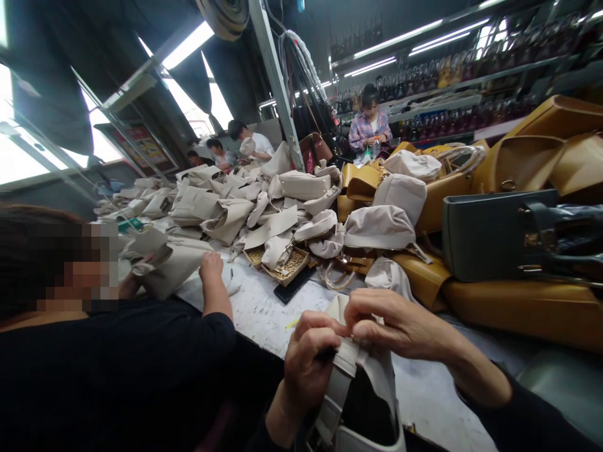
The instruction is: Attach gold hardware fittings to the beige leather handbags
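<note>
A cream handbag [335, 394] stands at the near edge of the table, its dark inside showing through the open top. My left hand [308, 355] is closed around the bag's upper edge beside a strap. From the other side my right hand [398, 323] pinches the same edge, its thumb and forefinger meeting the left fingertips. Between the fingers a tiny gold-coloured spot shows, too small to make out. Beyond my hands, a cardboard box [298, 271] of small gold-coloured metal pieces sits beside a black phone [294, 287].
Cream bags [226, 216] lie heaped across the table [264, 317]. Mustard bags [518, 307] and a dark green handbag [490, 235] pile up on the right. Close on my left, a co-worker in a dark top [117, 370] handles another cream bag. Several people sit farther back.
</note>
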Demonstrator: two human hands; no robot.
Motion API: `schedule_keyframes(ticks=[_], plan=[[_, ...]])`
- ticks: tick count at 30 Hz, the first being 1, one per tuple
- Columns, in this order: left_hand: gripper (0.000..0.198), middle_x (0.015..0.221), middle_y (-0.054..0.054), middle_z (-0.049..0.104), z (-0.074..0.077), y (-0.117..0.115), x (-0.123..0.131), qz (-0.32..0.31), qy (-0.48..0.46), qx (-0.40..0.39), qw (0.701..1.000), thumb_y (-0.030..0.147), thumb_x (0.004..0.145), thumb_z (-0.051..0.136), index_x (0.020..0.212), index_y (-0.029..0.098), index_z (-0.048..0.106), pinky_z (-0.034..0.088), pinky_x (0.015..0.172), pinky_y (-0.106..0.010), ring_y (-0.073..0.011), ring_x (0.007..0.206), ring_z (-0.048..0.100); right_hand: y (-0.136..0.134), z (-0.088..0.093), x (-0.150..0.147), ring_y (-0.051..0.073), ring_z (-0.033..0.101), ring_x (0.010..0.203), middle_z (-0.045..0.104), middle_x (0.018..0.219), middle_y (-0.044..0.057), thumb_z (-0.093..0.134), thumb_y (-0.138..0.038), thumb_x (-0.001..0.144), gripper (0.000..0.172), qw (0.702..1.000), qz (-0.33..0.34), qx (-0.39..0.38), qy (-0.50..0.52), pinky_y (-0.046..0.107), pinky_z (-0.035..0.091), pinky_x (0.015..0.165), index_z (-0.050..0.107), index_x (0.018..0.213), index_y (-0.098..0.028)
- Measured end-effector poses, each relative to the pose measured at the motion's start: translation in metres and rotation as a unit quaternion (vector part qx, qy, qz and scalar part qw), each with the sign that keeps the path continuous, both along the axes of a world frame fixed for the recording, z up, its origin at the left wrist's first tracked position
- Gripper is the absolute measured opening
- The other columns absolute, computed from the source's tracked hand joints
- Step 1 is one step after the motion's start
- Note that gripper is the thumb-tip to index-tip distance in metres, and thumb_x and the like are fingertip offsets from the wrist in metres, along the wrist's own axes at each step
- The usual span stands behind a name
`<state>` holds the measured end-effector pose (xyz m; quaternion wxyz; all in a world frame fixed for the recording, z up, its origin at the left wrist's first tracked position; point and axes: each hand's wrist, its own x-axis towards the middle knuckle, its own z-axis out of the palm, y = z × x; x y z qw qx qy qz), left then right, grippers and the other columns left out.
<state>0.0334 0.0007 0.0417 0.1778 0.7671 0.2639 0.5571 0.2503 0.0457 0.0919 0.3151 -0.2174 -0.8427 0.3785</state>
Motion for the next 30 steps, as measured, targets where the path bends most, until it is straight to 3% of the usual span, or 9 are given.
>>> schedule_keyframes(ticks=[3,7,12,18,21,25,28,30], plan=[[0.024,0.101,-0.003,0.064,0.001,0.001,-0.001,-0.001,-0.004,-0.005,1.000,0.003,0.085,0.073,0.098,0.019,0.060,0.058,0.080,-0.028,-0.0156,0.092,0.069,0.000,-0.002,0.007,0.014,0.058,0.081,0.065,0.089,0.001,0.055,-0.041,0.106,0.027,0.998,0.026,-0.050,0.038,0.025,0.042,0.075,0.070,0.106,-0.019],[0.025,0.100,-0.003,0.063,0.000,0.003,-0.002,0.004,-0.002,-0.011,1.000,0.003,0.084,0.073,0.098,0.020,0.060,0.058,0.080,-0.028,-0.0160,0.093,0.068,-0.001,-0.006,0.008,0.014,0.061,0.084,0.067,0.091,0.003,0.062,-0.036,0.104,0.022,0.995,0.039,-0.068,0.067,0.025,0.045,0.078,0.073,0.102,-0.018],[0.025,0.101,-0.002,0.062,0.002,0.001,0.000,0.000,0.007,-0.011,1.000,0.003,0.085,0.072,0.098,0.020,0.060,0.058,0.081,-0.027,-0.0151,0.092,0.067,-0.002,-0.001,0.004,0.015,0.059,0.087,0.063,0.094,0.003,0.058,-0.040,0.105,0.026,0.998,0.036,-0.039,0.046,0.026,0.044,0.078,0.069,0.096,-0.018],[0.020,0.099,-0.002,0.061,0.005,0.001,0.004,0.002,0.015,0.000,1.000,0.007,0.086,0.073,0.096,0.019,0.060,0.055,0.077,-0.023,-0.0129,0.088,0.064,0.000,-0.002,-0.008,0.015,0.048,0.079,0.050,0.078,-0.001,0.043,-0.037,0.109,0.040,0.998,0.038,0.046,-0.028,0.030,0.038,0.078,0.052,0.075,-0.019],[0.021,0.099,-0.002,0.061,0.001,0.002,0.003,-0.004,0.014,-0.002,1.000,0.006,0.086,0.073,0.096,0.019,0.060,0.055,0.078,-0.024,-0.0134,0.089,0.065,0.001,-0.006,-0.008,0.015,0.046,0.075,0.047,0.073,-0.002,0.041,-0.043,0.110,0.047,0.998,0.036,0.046,-0.036,0.030,0.036,0.075,0.050,0.070,-0.019],[0.025,0.098,-0.002,0.063,-0.001,0.004,0.001,-0.018,0.000,-0.027,0.999,0.006,0.085,0.075,0.097,0.020,0.058,0.057,0.080,-0.026,-0.0149,0.090,0.067,0.002,-0.007,0.004,0.014,0.052,0.076,0.059,0.081,0.000,0.058,-0.055,0.102,0.041,0.999,0.011,-0.040,0.001,0.027,0.039,0.070,0.065,0.086,-0.018],[0.023,0.097,-0.002,0.063,0.000,0.004,0.001,-0.007,0.004,-0.025,1.000,0.007,0.086,0.074,0.095,0.020,0.059,0.056,0.078,-0.025,-0.0143,0.088,0.067,0.003,-0.005,0.012,0.014,0.059,0.084,0.067,0.092,0.002,0.060,-0.043,0.104,0.028,0.995,0.043,-0.079,0.038,0.026,0.043,0.077,0.072,0.104,-0.018],[0.022,0.097,-0.002,0.063,0.002,0.003,0.002,0.000,0.005,-0.027,1.000,0.007,0.085,0.074,0.094,0.020,0.059,0.055,0.076,-0.024,-0.0145,0.088,0.066,0.003,-0.005,0.014,0.014,0.061,0.088,0.067,0.095,0.003,0.060,-0.037,0.105,0.023,0.994,0.054,-0.078,0.046,0.026,0.044,0.081,0.073,0.106,-0.019]])
